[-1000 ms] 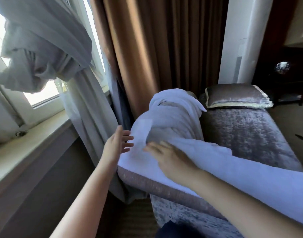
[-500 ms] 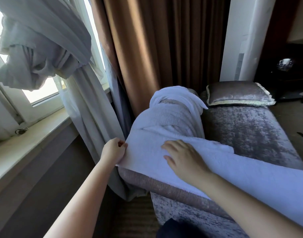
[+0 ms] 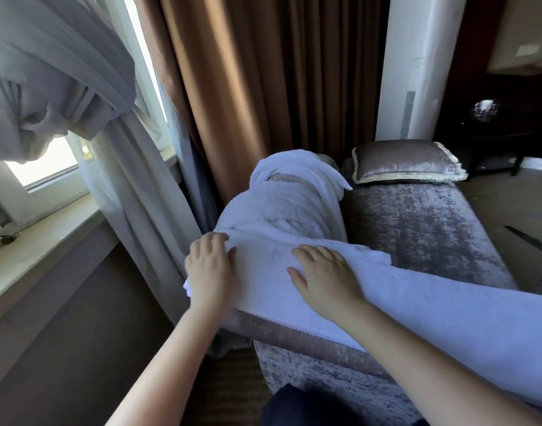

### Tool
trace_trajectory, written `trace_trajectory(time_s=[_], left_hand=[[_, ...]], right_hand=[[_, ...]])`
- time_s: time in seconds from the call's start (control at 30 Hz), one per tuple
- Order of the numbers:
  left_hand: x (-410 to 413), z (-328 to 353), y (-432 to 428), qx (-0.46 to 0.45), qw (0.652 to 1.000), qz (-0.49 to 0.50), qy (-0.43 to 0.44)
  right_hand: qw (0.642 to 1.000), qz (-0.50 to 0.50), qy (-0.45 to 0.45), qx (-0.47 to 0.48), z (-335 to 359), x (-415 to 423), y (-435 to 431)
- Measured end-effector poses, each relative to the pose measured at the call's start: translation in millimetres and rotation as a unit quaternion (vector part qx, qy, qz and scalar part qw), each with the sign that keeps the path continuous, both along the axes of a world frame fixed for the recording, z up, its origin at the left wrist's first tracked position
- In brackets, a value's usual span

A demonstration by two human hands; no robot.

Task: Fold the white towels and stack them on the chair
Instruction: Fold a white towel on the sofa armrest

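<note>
A long white towel (image 3: pixel 442 305) lies across the near end of a grey velvet chaise chair (image 3: pixel 423 229), running off to the right. My left hand (image 3: pixel 209 267) grips the towel's left end, fingers curled over its edge. My right hand (image 3: pixel 326 276) lies flat on the towel just to the right, palm down with fingers spread. Behind them, a second white towel (image 3: pixel 282 207) sits draped in a rumpled heap over the chair's rolled arm.
A velvet cushion (image 3: pixel 408 161) rests at the chair's far end. Brown curtains (image 3: pixel 263 87) and a knotted sheer curtain (image 3: pixel 48 96) hang to the left beside the window sill (image 3: pixel 39 247). Dark furniture (image 3: pixel 503 124) stands at the back right.
My left hand closed on the towel's left end and moved onto it. My right hand slid right and flattened on the towel, whose raised corner now lies down.
</note>
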State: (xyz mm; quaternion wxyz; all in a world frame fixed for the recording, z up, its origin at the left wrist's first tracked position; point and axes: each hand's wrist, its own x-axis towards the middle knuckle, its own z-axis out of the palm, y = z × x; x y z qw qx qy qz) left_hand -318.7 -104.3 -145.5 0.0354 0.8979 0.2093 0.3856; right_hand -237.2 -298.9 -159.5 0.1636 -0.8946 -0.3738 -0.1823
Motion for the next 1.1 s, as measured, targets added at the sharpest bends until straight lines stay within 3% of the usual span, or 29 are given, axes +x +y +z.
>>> trace_trajectory(time_s=[0.1, 0.27, 0.43, 0.6, 0.7, 0.8, 0.93, 1.1], left_hand=[[13.5, -4.7, -54.2, 0.094, 0.984, -0.154, -0.008], [47.8, -13.0, -137.7, 0.105, 0.956, -0.275, -0.005], [93.2, -10.4, -223.1, 0.074, 0.945, -0.318, 0.006], [113.0, -18.9, -309.1, 0.111, 0.924, -0.365, 0.023], [114.9, -28.2, -326.6, 0.164, 0.906, -0.39, 0.028], [115.4, -26.4, -323.8, 0.115, 0.919, -0.375, 0.045], [112.9, -32.9, -328.5, 0.14, 0.909, -0.39, 0.044], [115.3, -34.7, -327.2, 0.148, 0.913, -0.379, 0.036]], right_hand=[[1.0, -0.017, 0.0, 0.005, -0.8, 3.9, -30.1], [0.997, -0.071, -0.009, 0.008, -6.7, 13.7, -114.6], [0.987, -0.156, 0.0, 0.031, -15.5, 20.7, -220.3], [0.977, -0.212, -0.005, 0.033, -24.5, 27.0, -313.9], [0.97, -0.238, 0.048, 0.014, -30.3, 31.0, -363.1], [0.958, -0.264, 0.105, 0.025, -32.8, 40.4, -400.6], [0.938, -0.293, 0.184, 0.029, -33.2, 45.3, -432.1], [0.903, -0.302, 0.279, 0.125, -23.3, 50.4, -438.4]])
